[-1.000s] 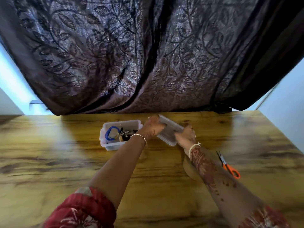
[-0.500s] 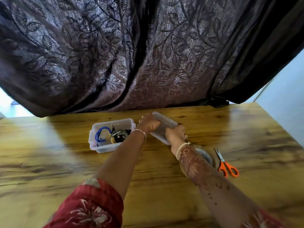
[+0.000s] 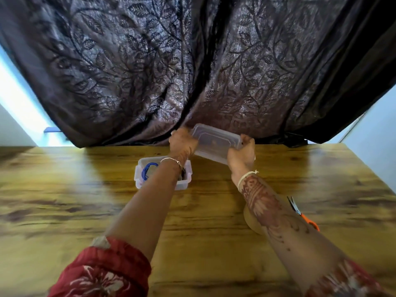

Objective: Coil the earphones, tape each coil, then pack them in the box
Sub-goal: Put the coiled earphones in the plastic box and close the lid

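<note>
Closing step is judged to be in hand: packing looks done and the lid (image 3: 214, 142) is lifted off the table (image 3: 64, 200), carried by both hands. The lid is held in the air to the right of and beyond the box (image 3: 140, 168), not yet over it, and tilted with its near edge lower.

The box is set open on the table. A blue coil (image 3: 145, 171) is seen inside at its left end. Dark items lie beside the coil, mostly hidden by the left forearm, so the number of coils packed cannot be told.

The left hand (image 3: 183, 142) is curled round the lid's left end. The right hand (image 3: 243, 152) is wrapped round the lid's right near corner. Nothing else is held by either hand.

The next move is judged to call for the lid to be brought left and down, squared to the box rim, then pressed flat until seated. A skewed lid is likely to catch on one corner.

Scissors (image 3: 308, 220) are left on the table at the right, partly covered by the right forearm and untouched. A round tan shape under that forearm is too hidden to name.
</note>
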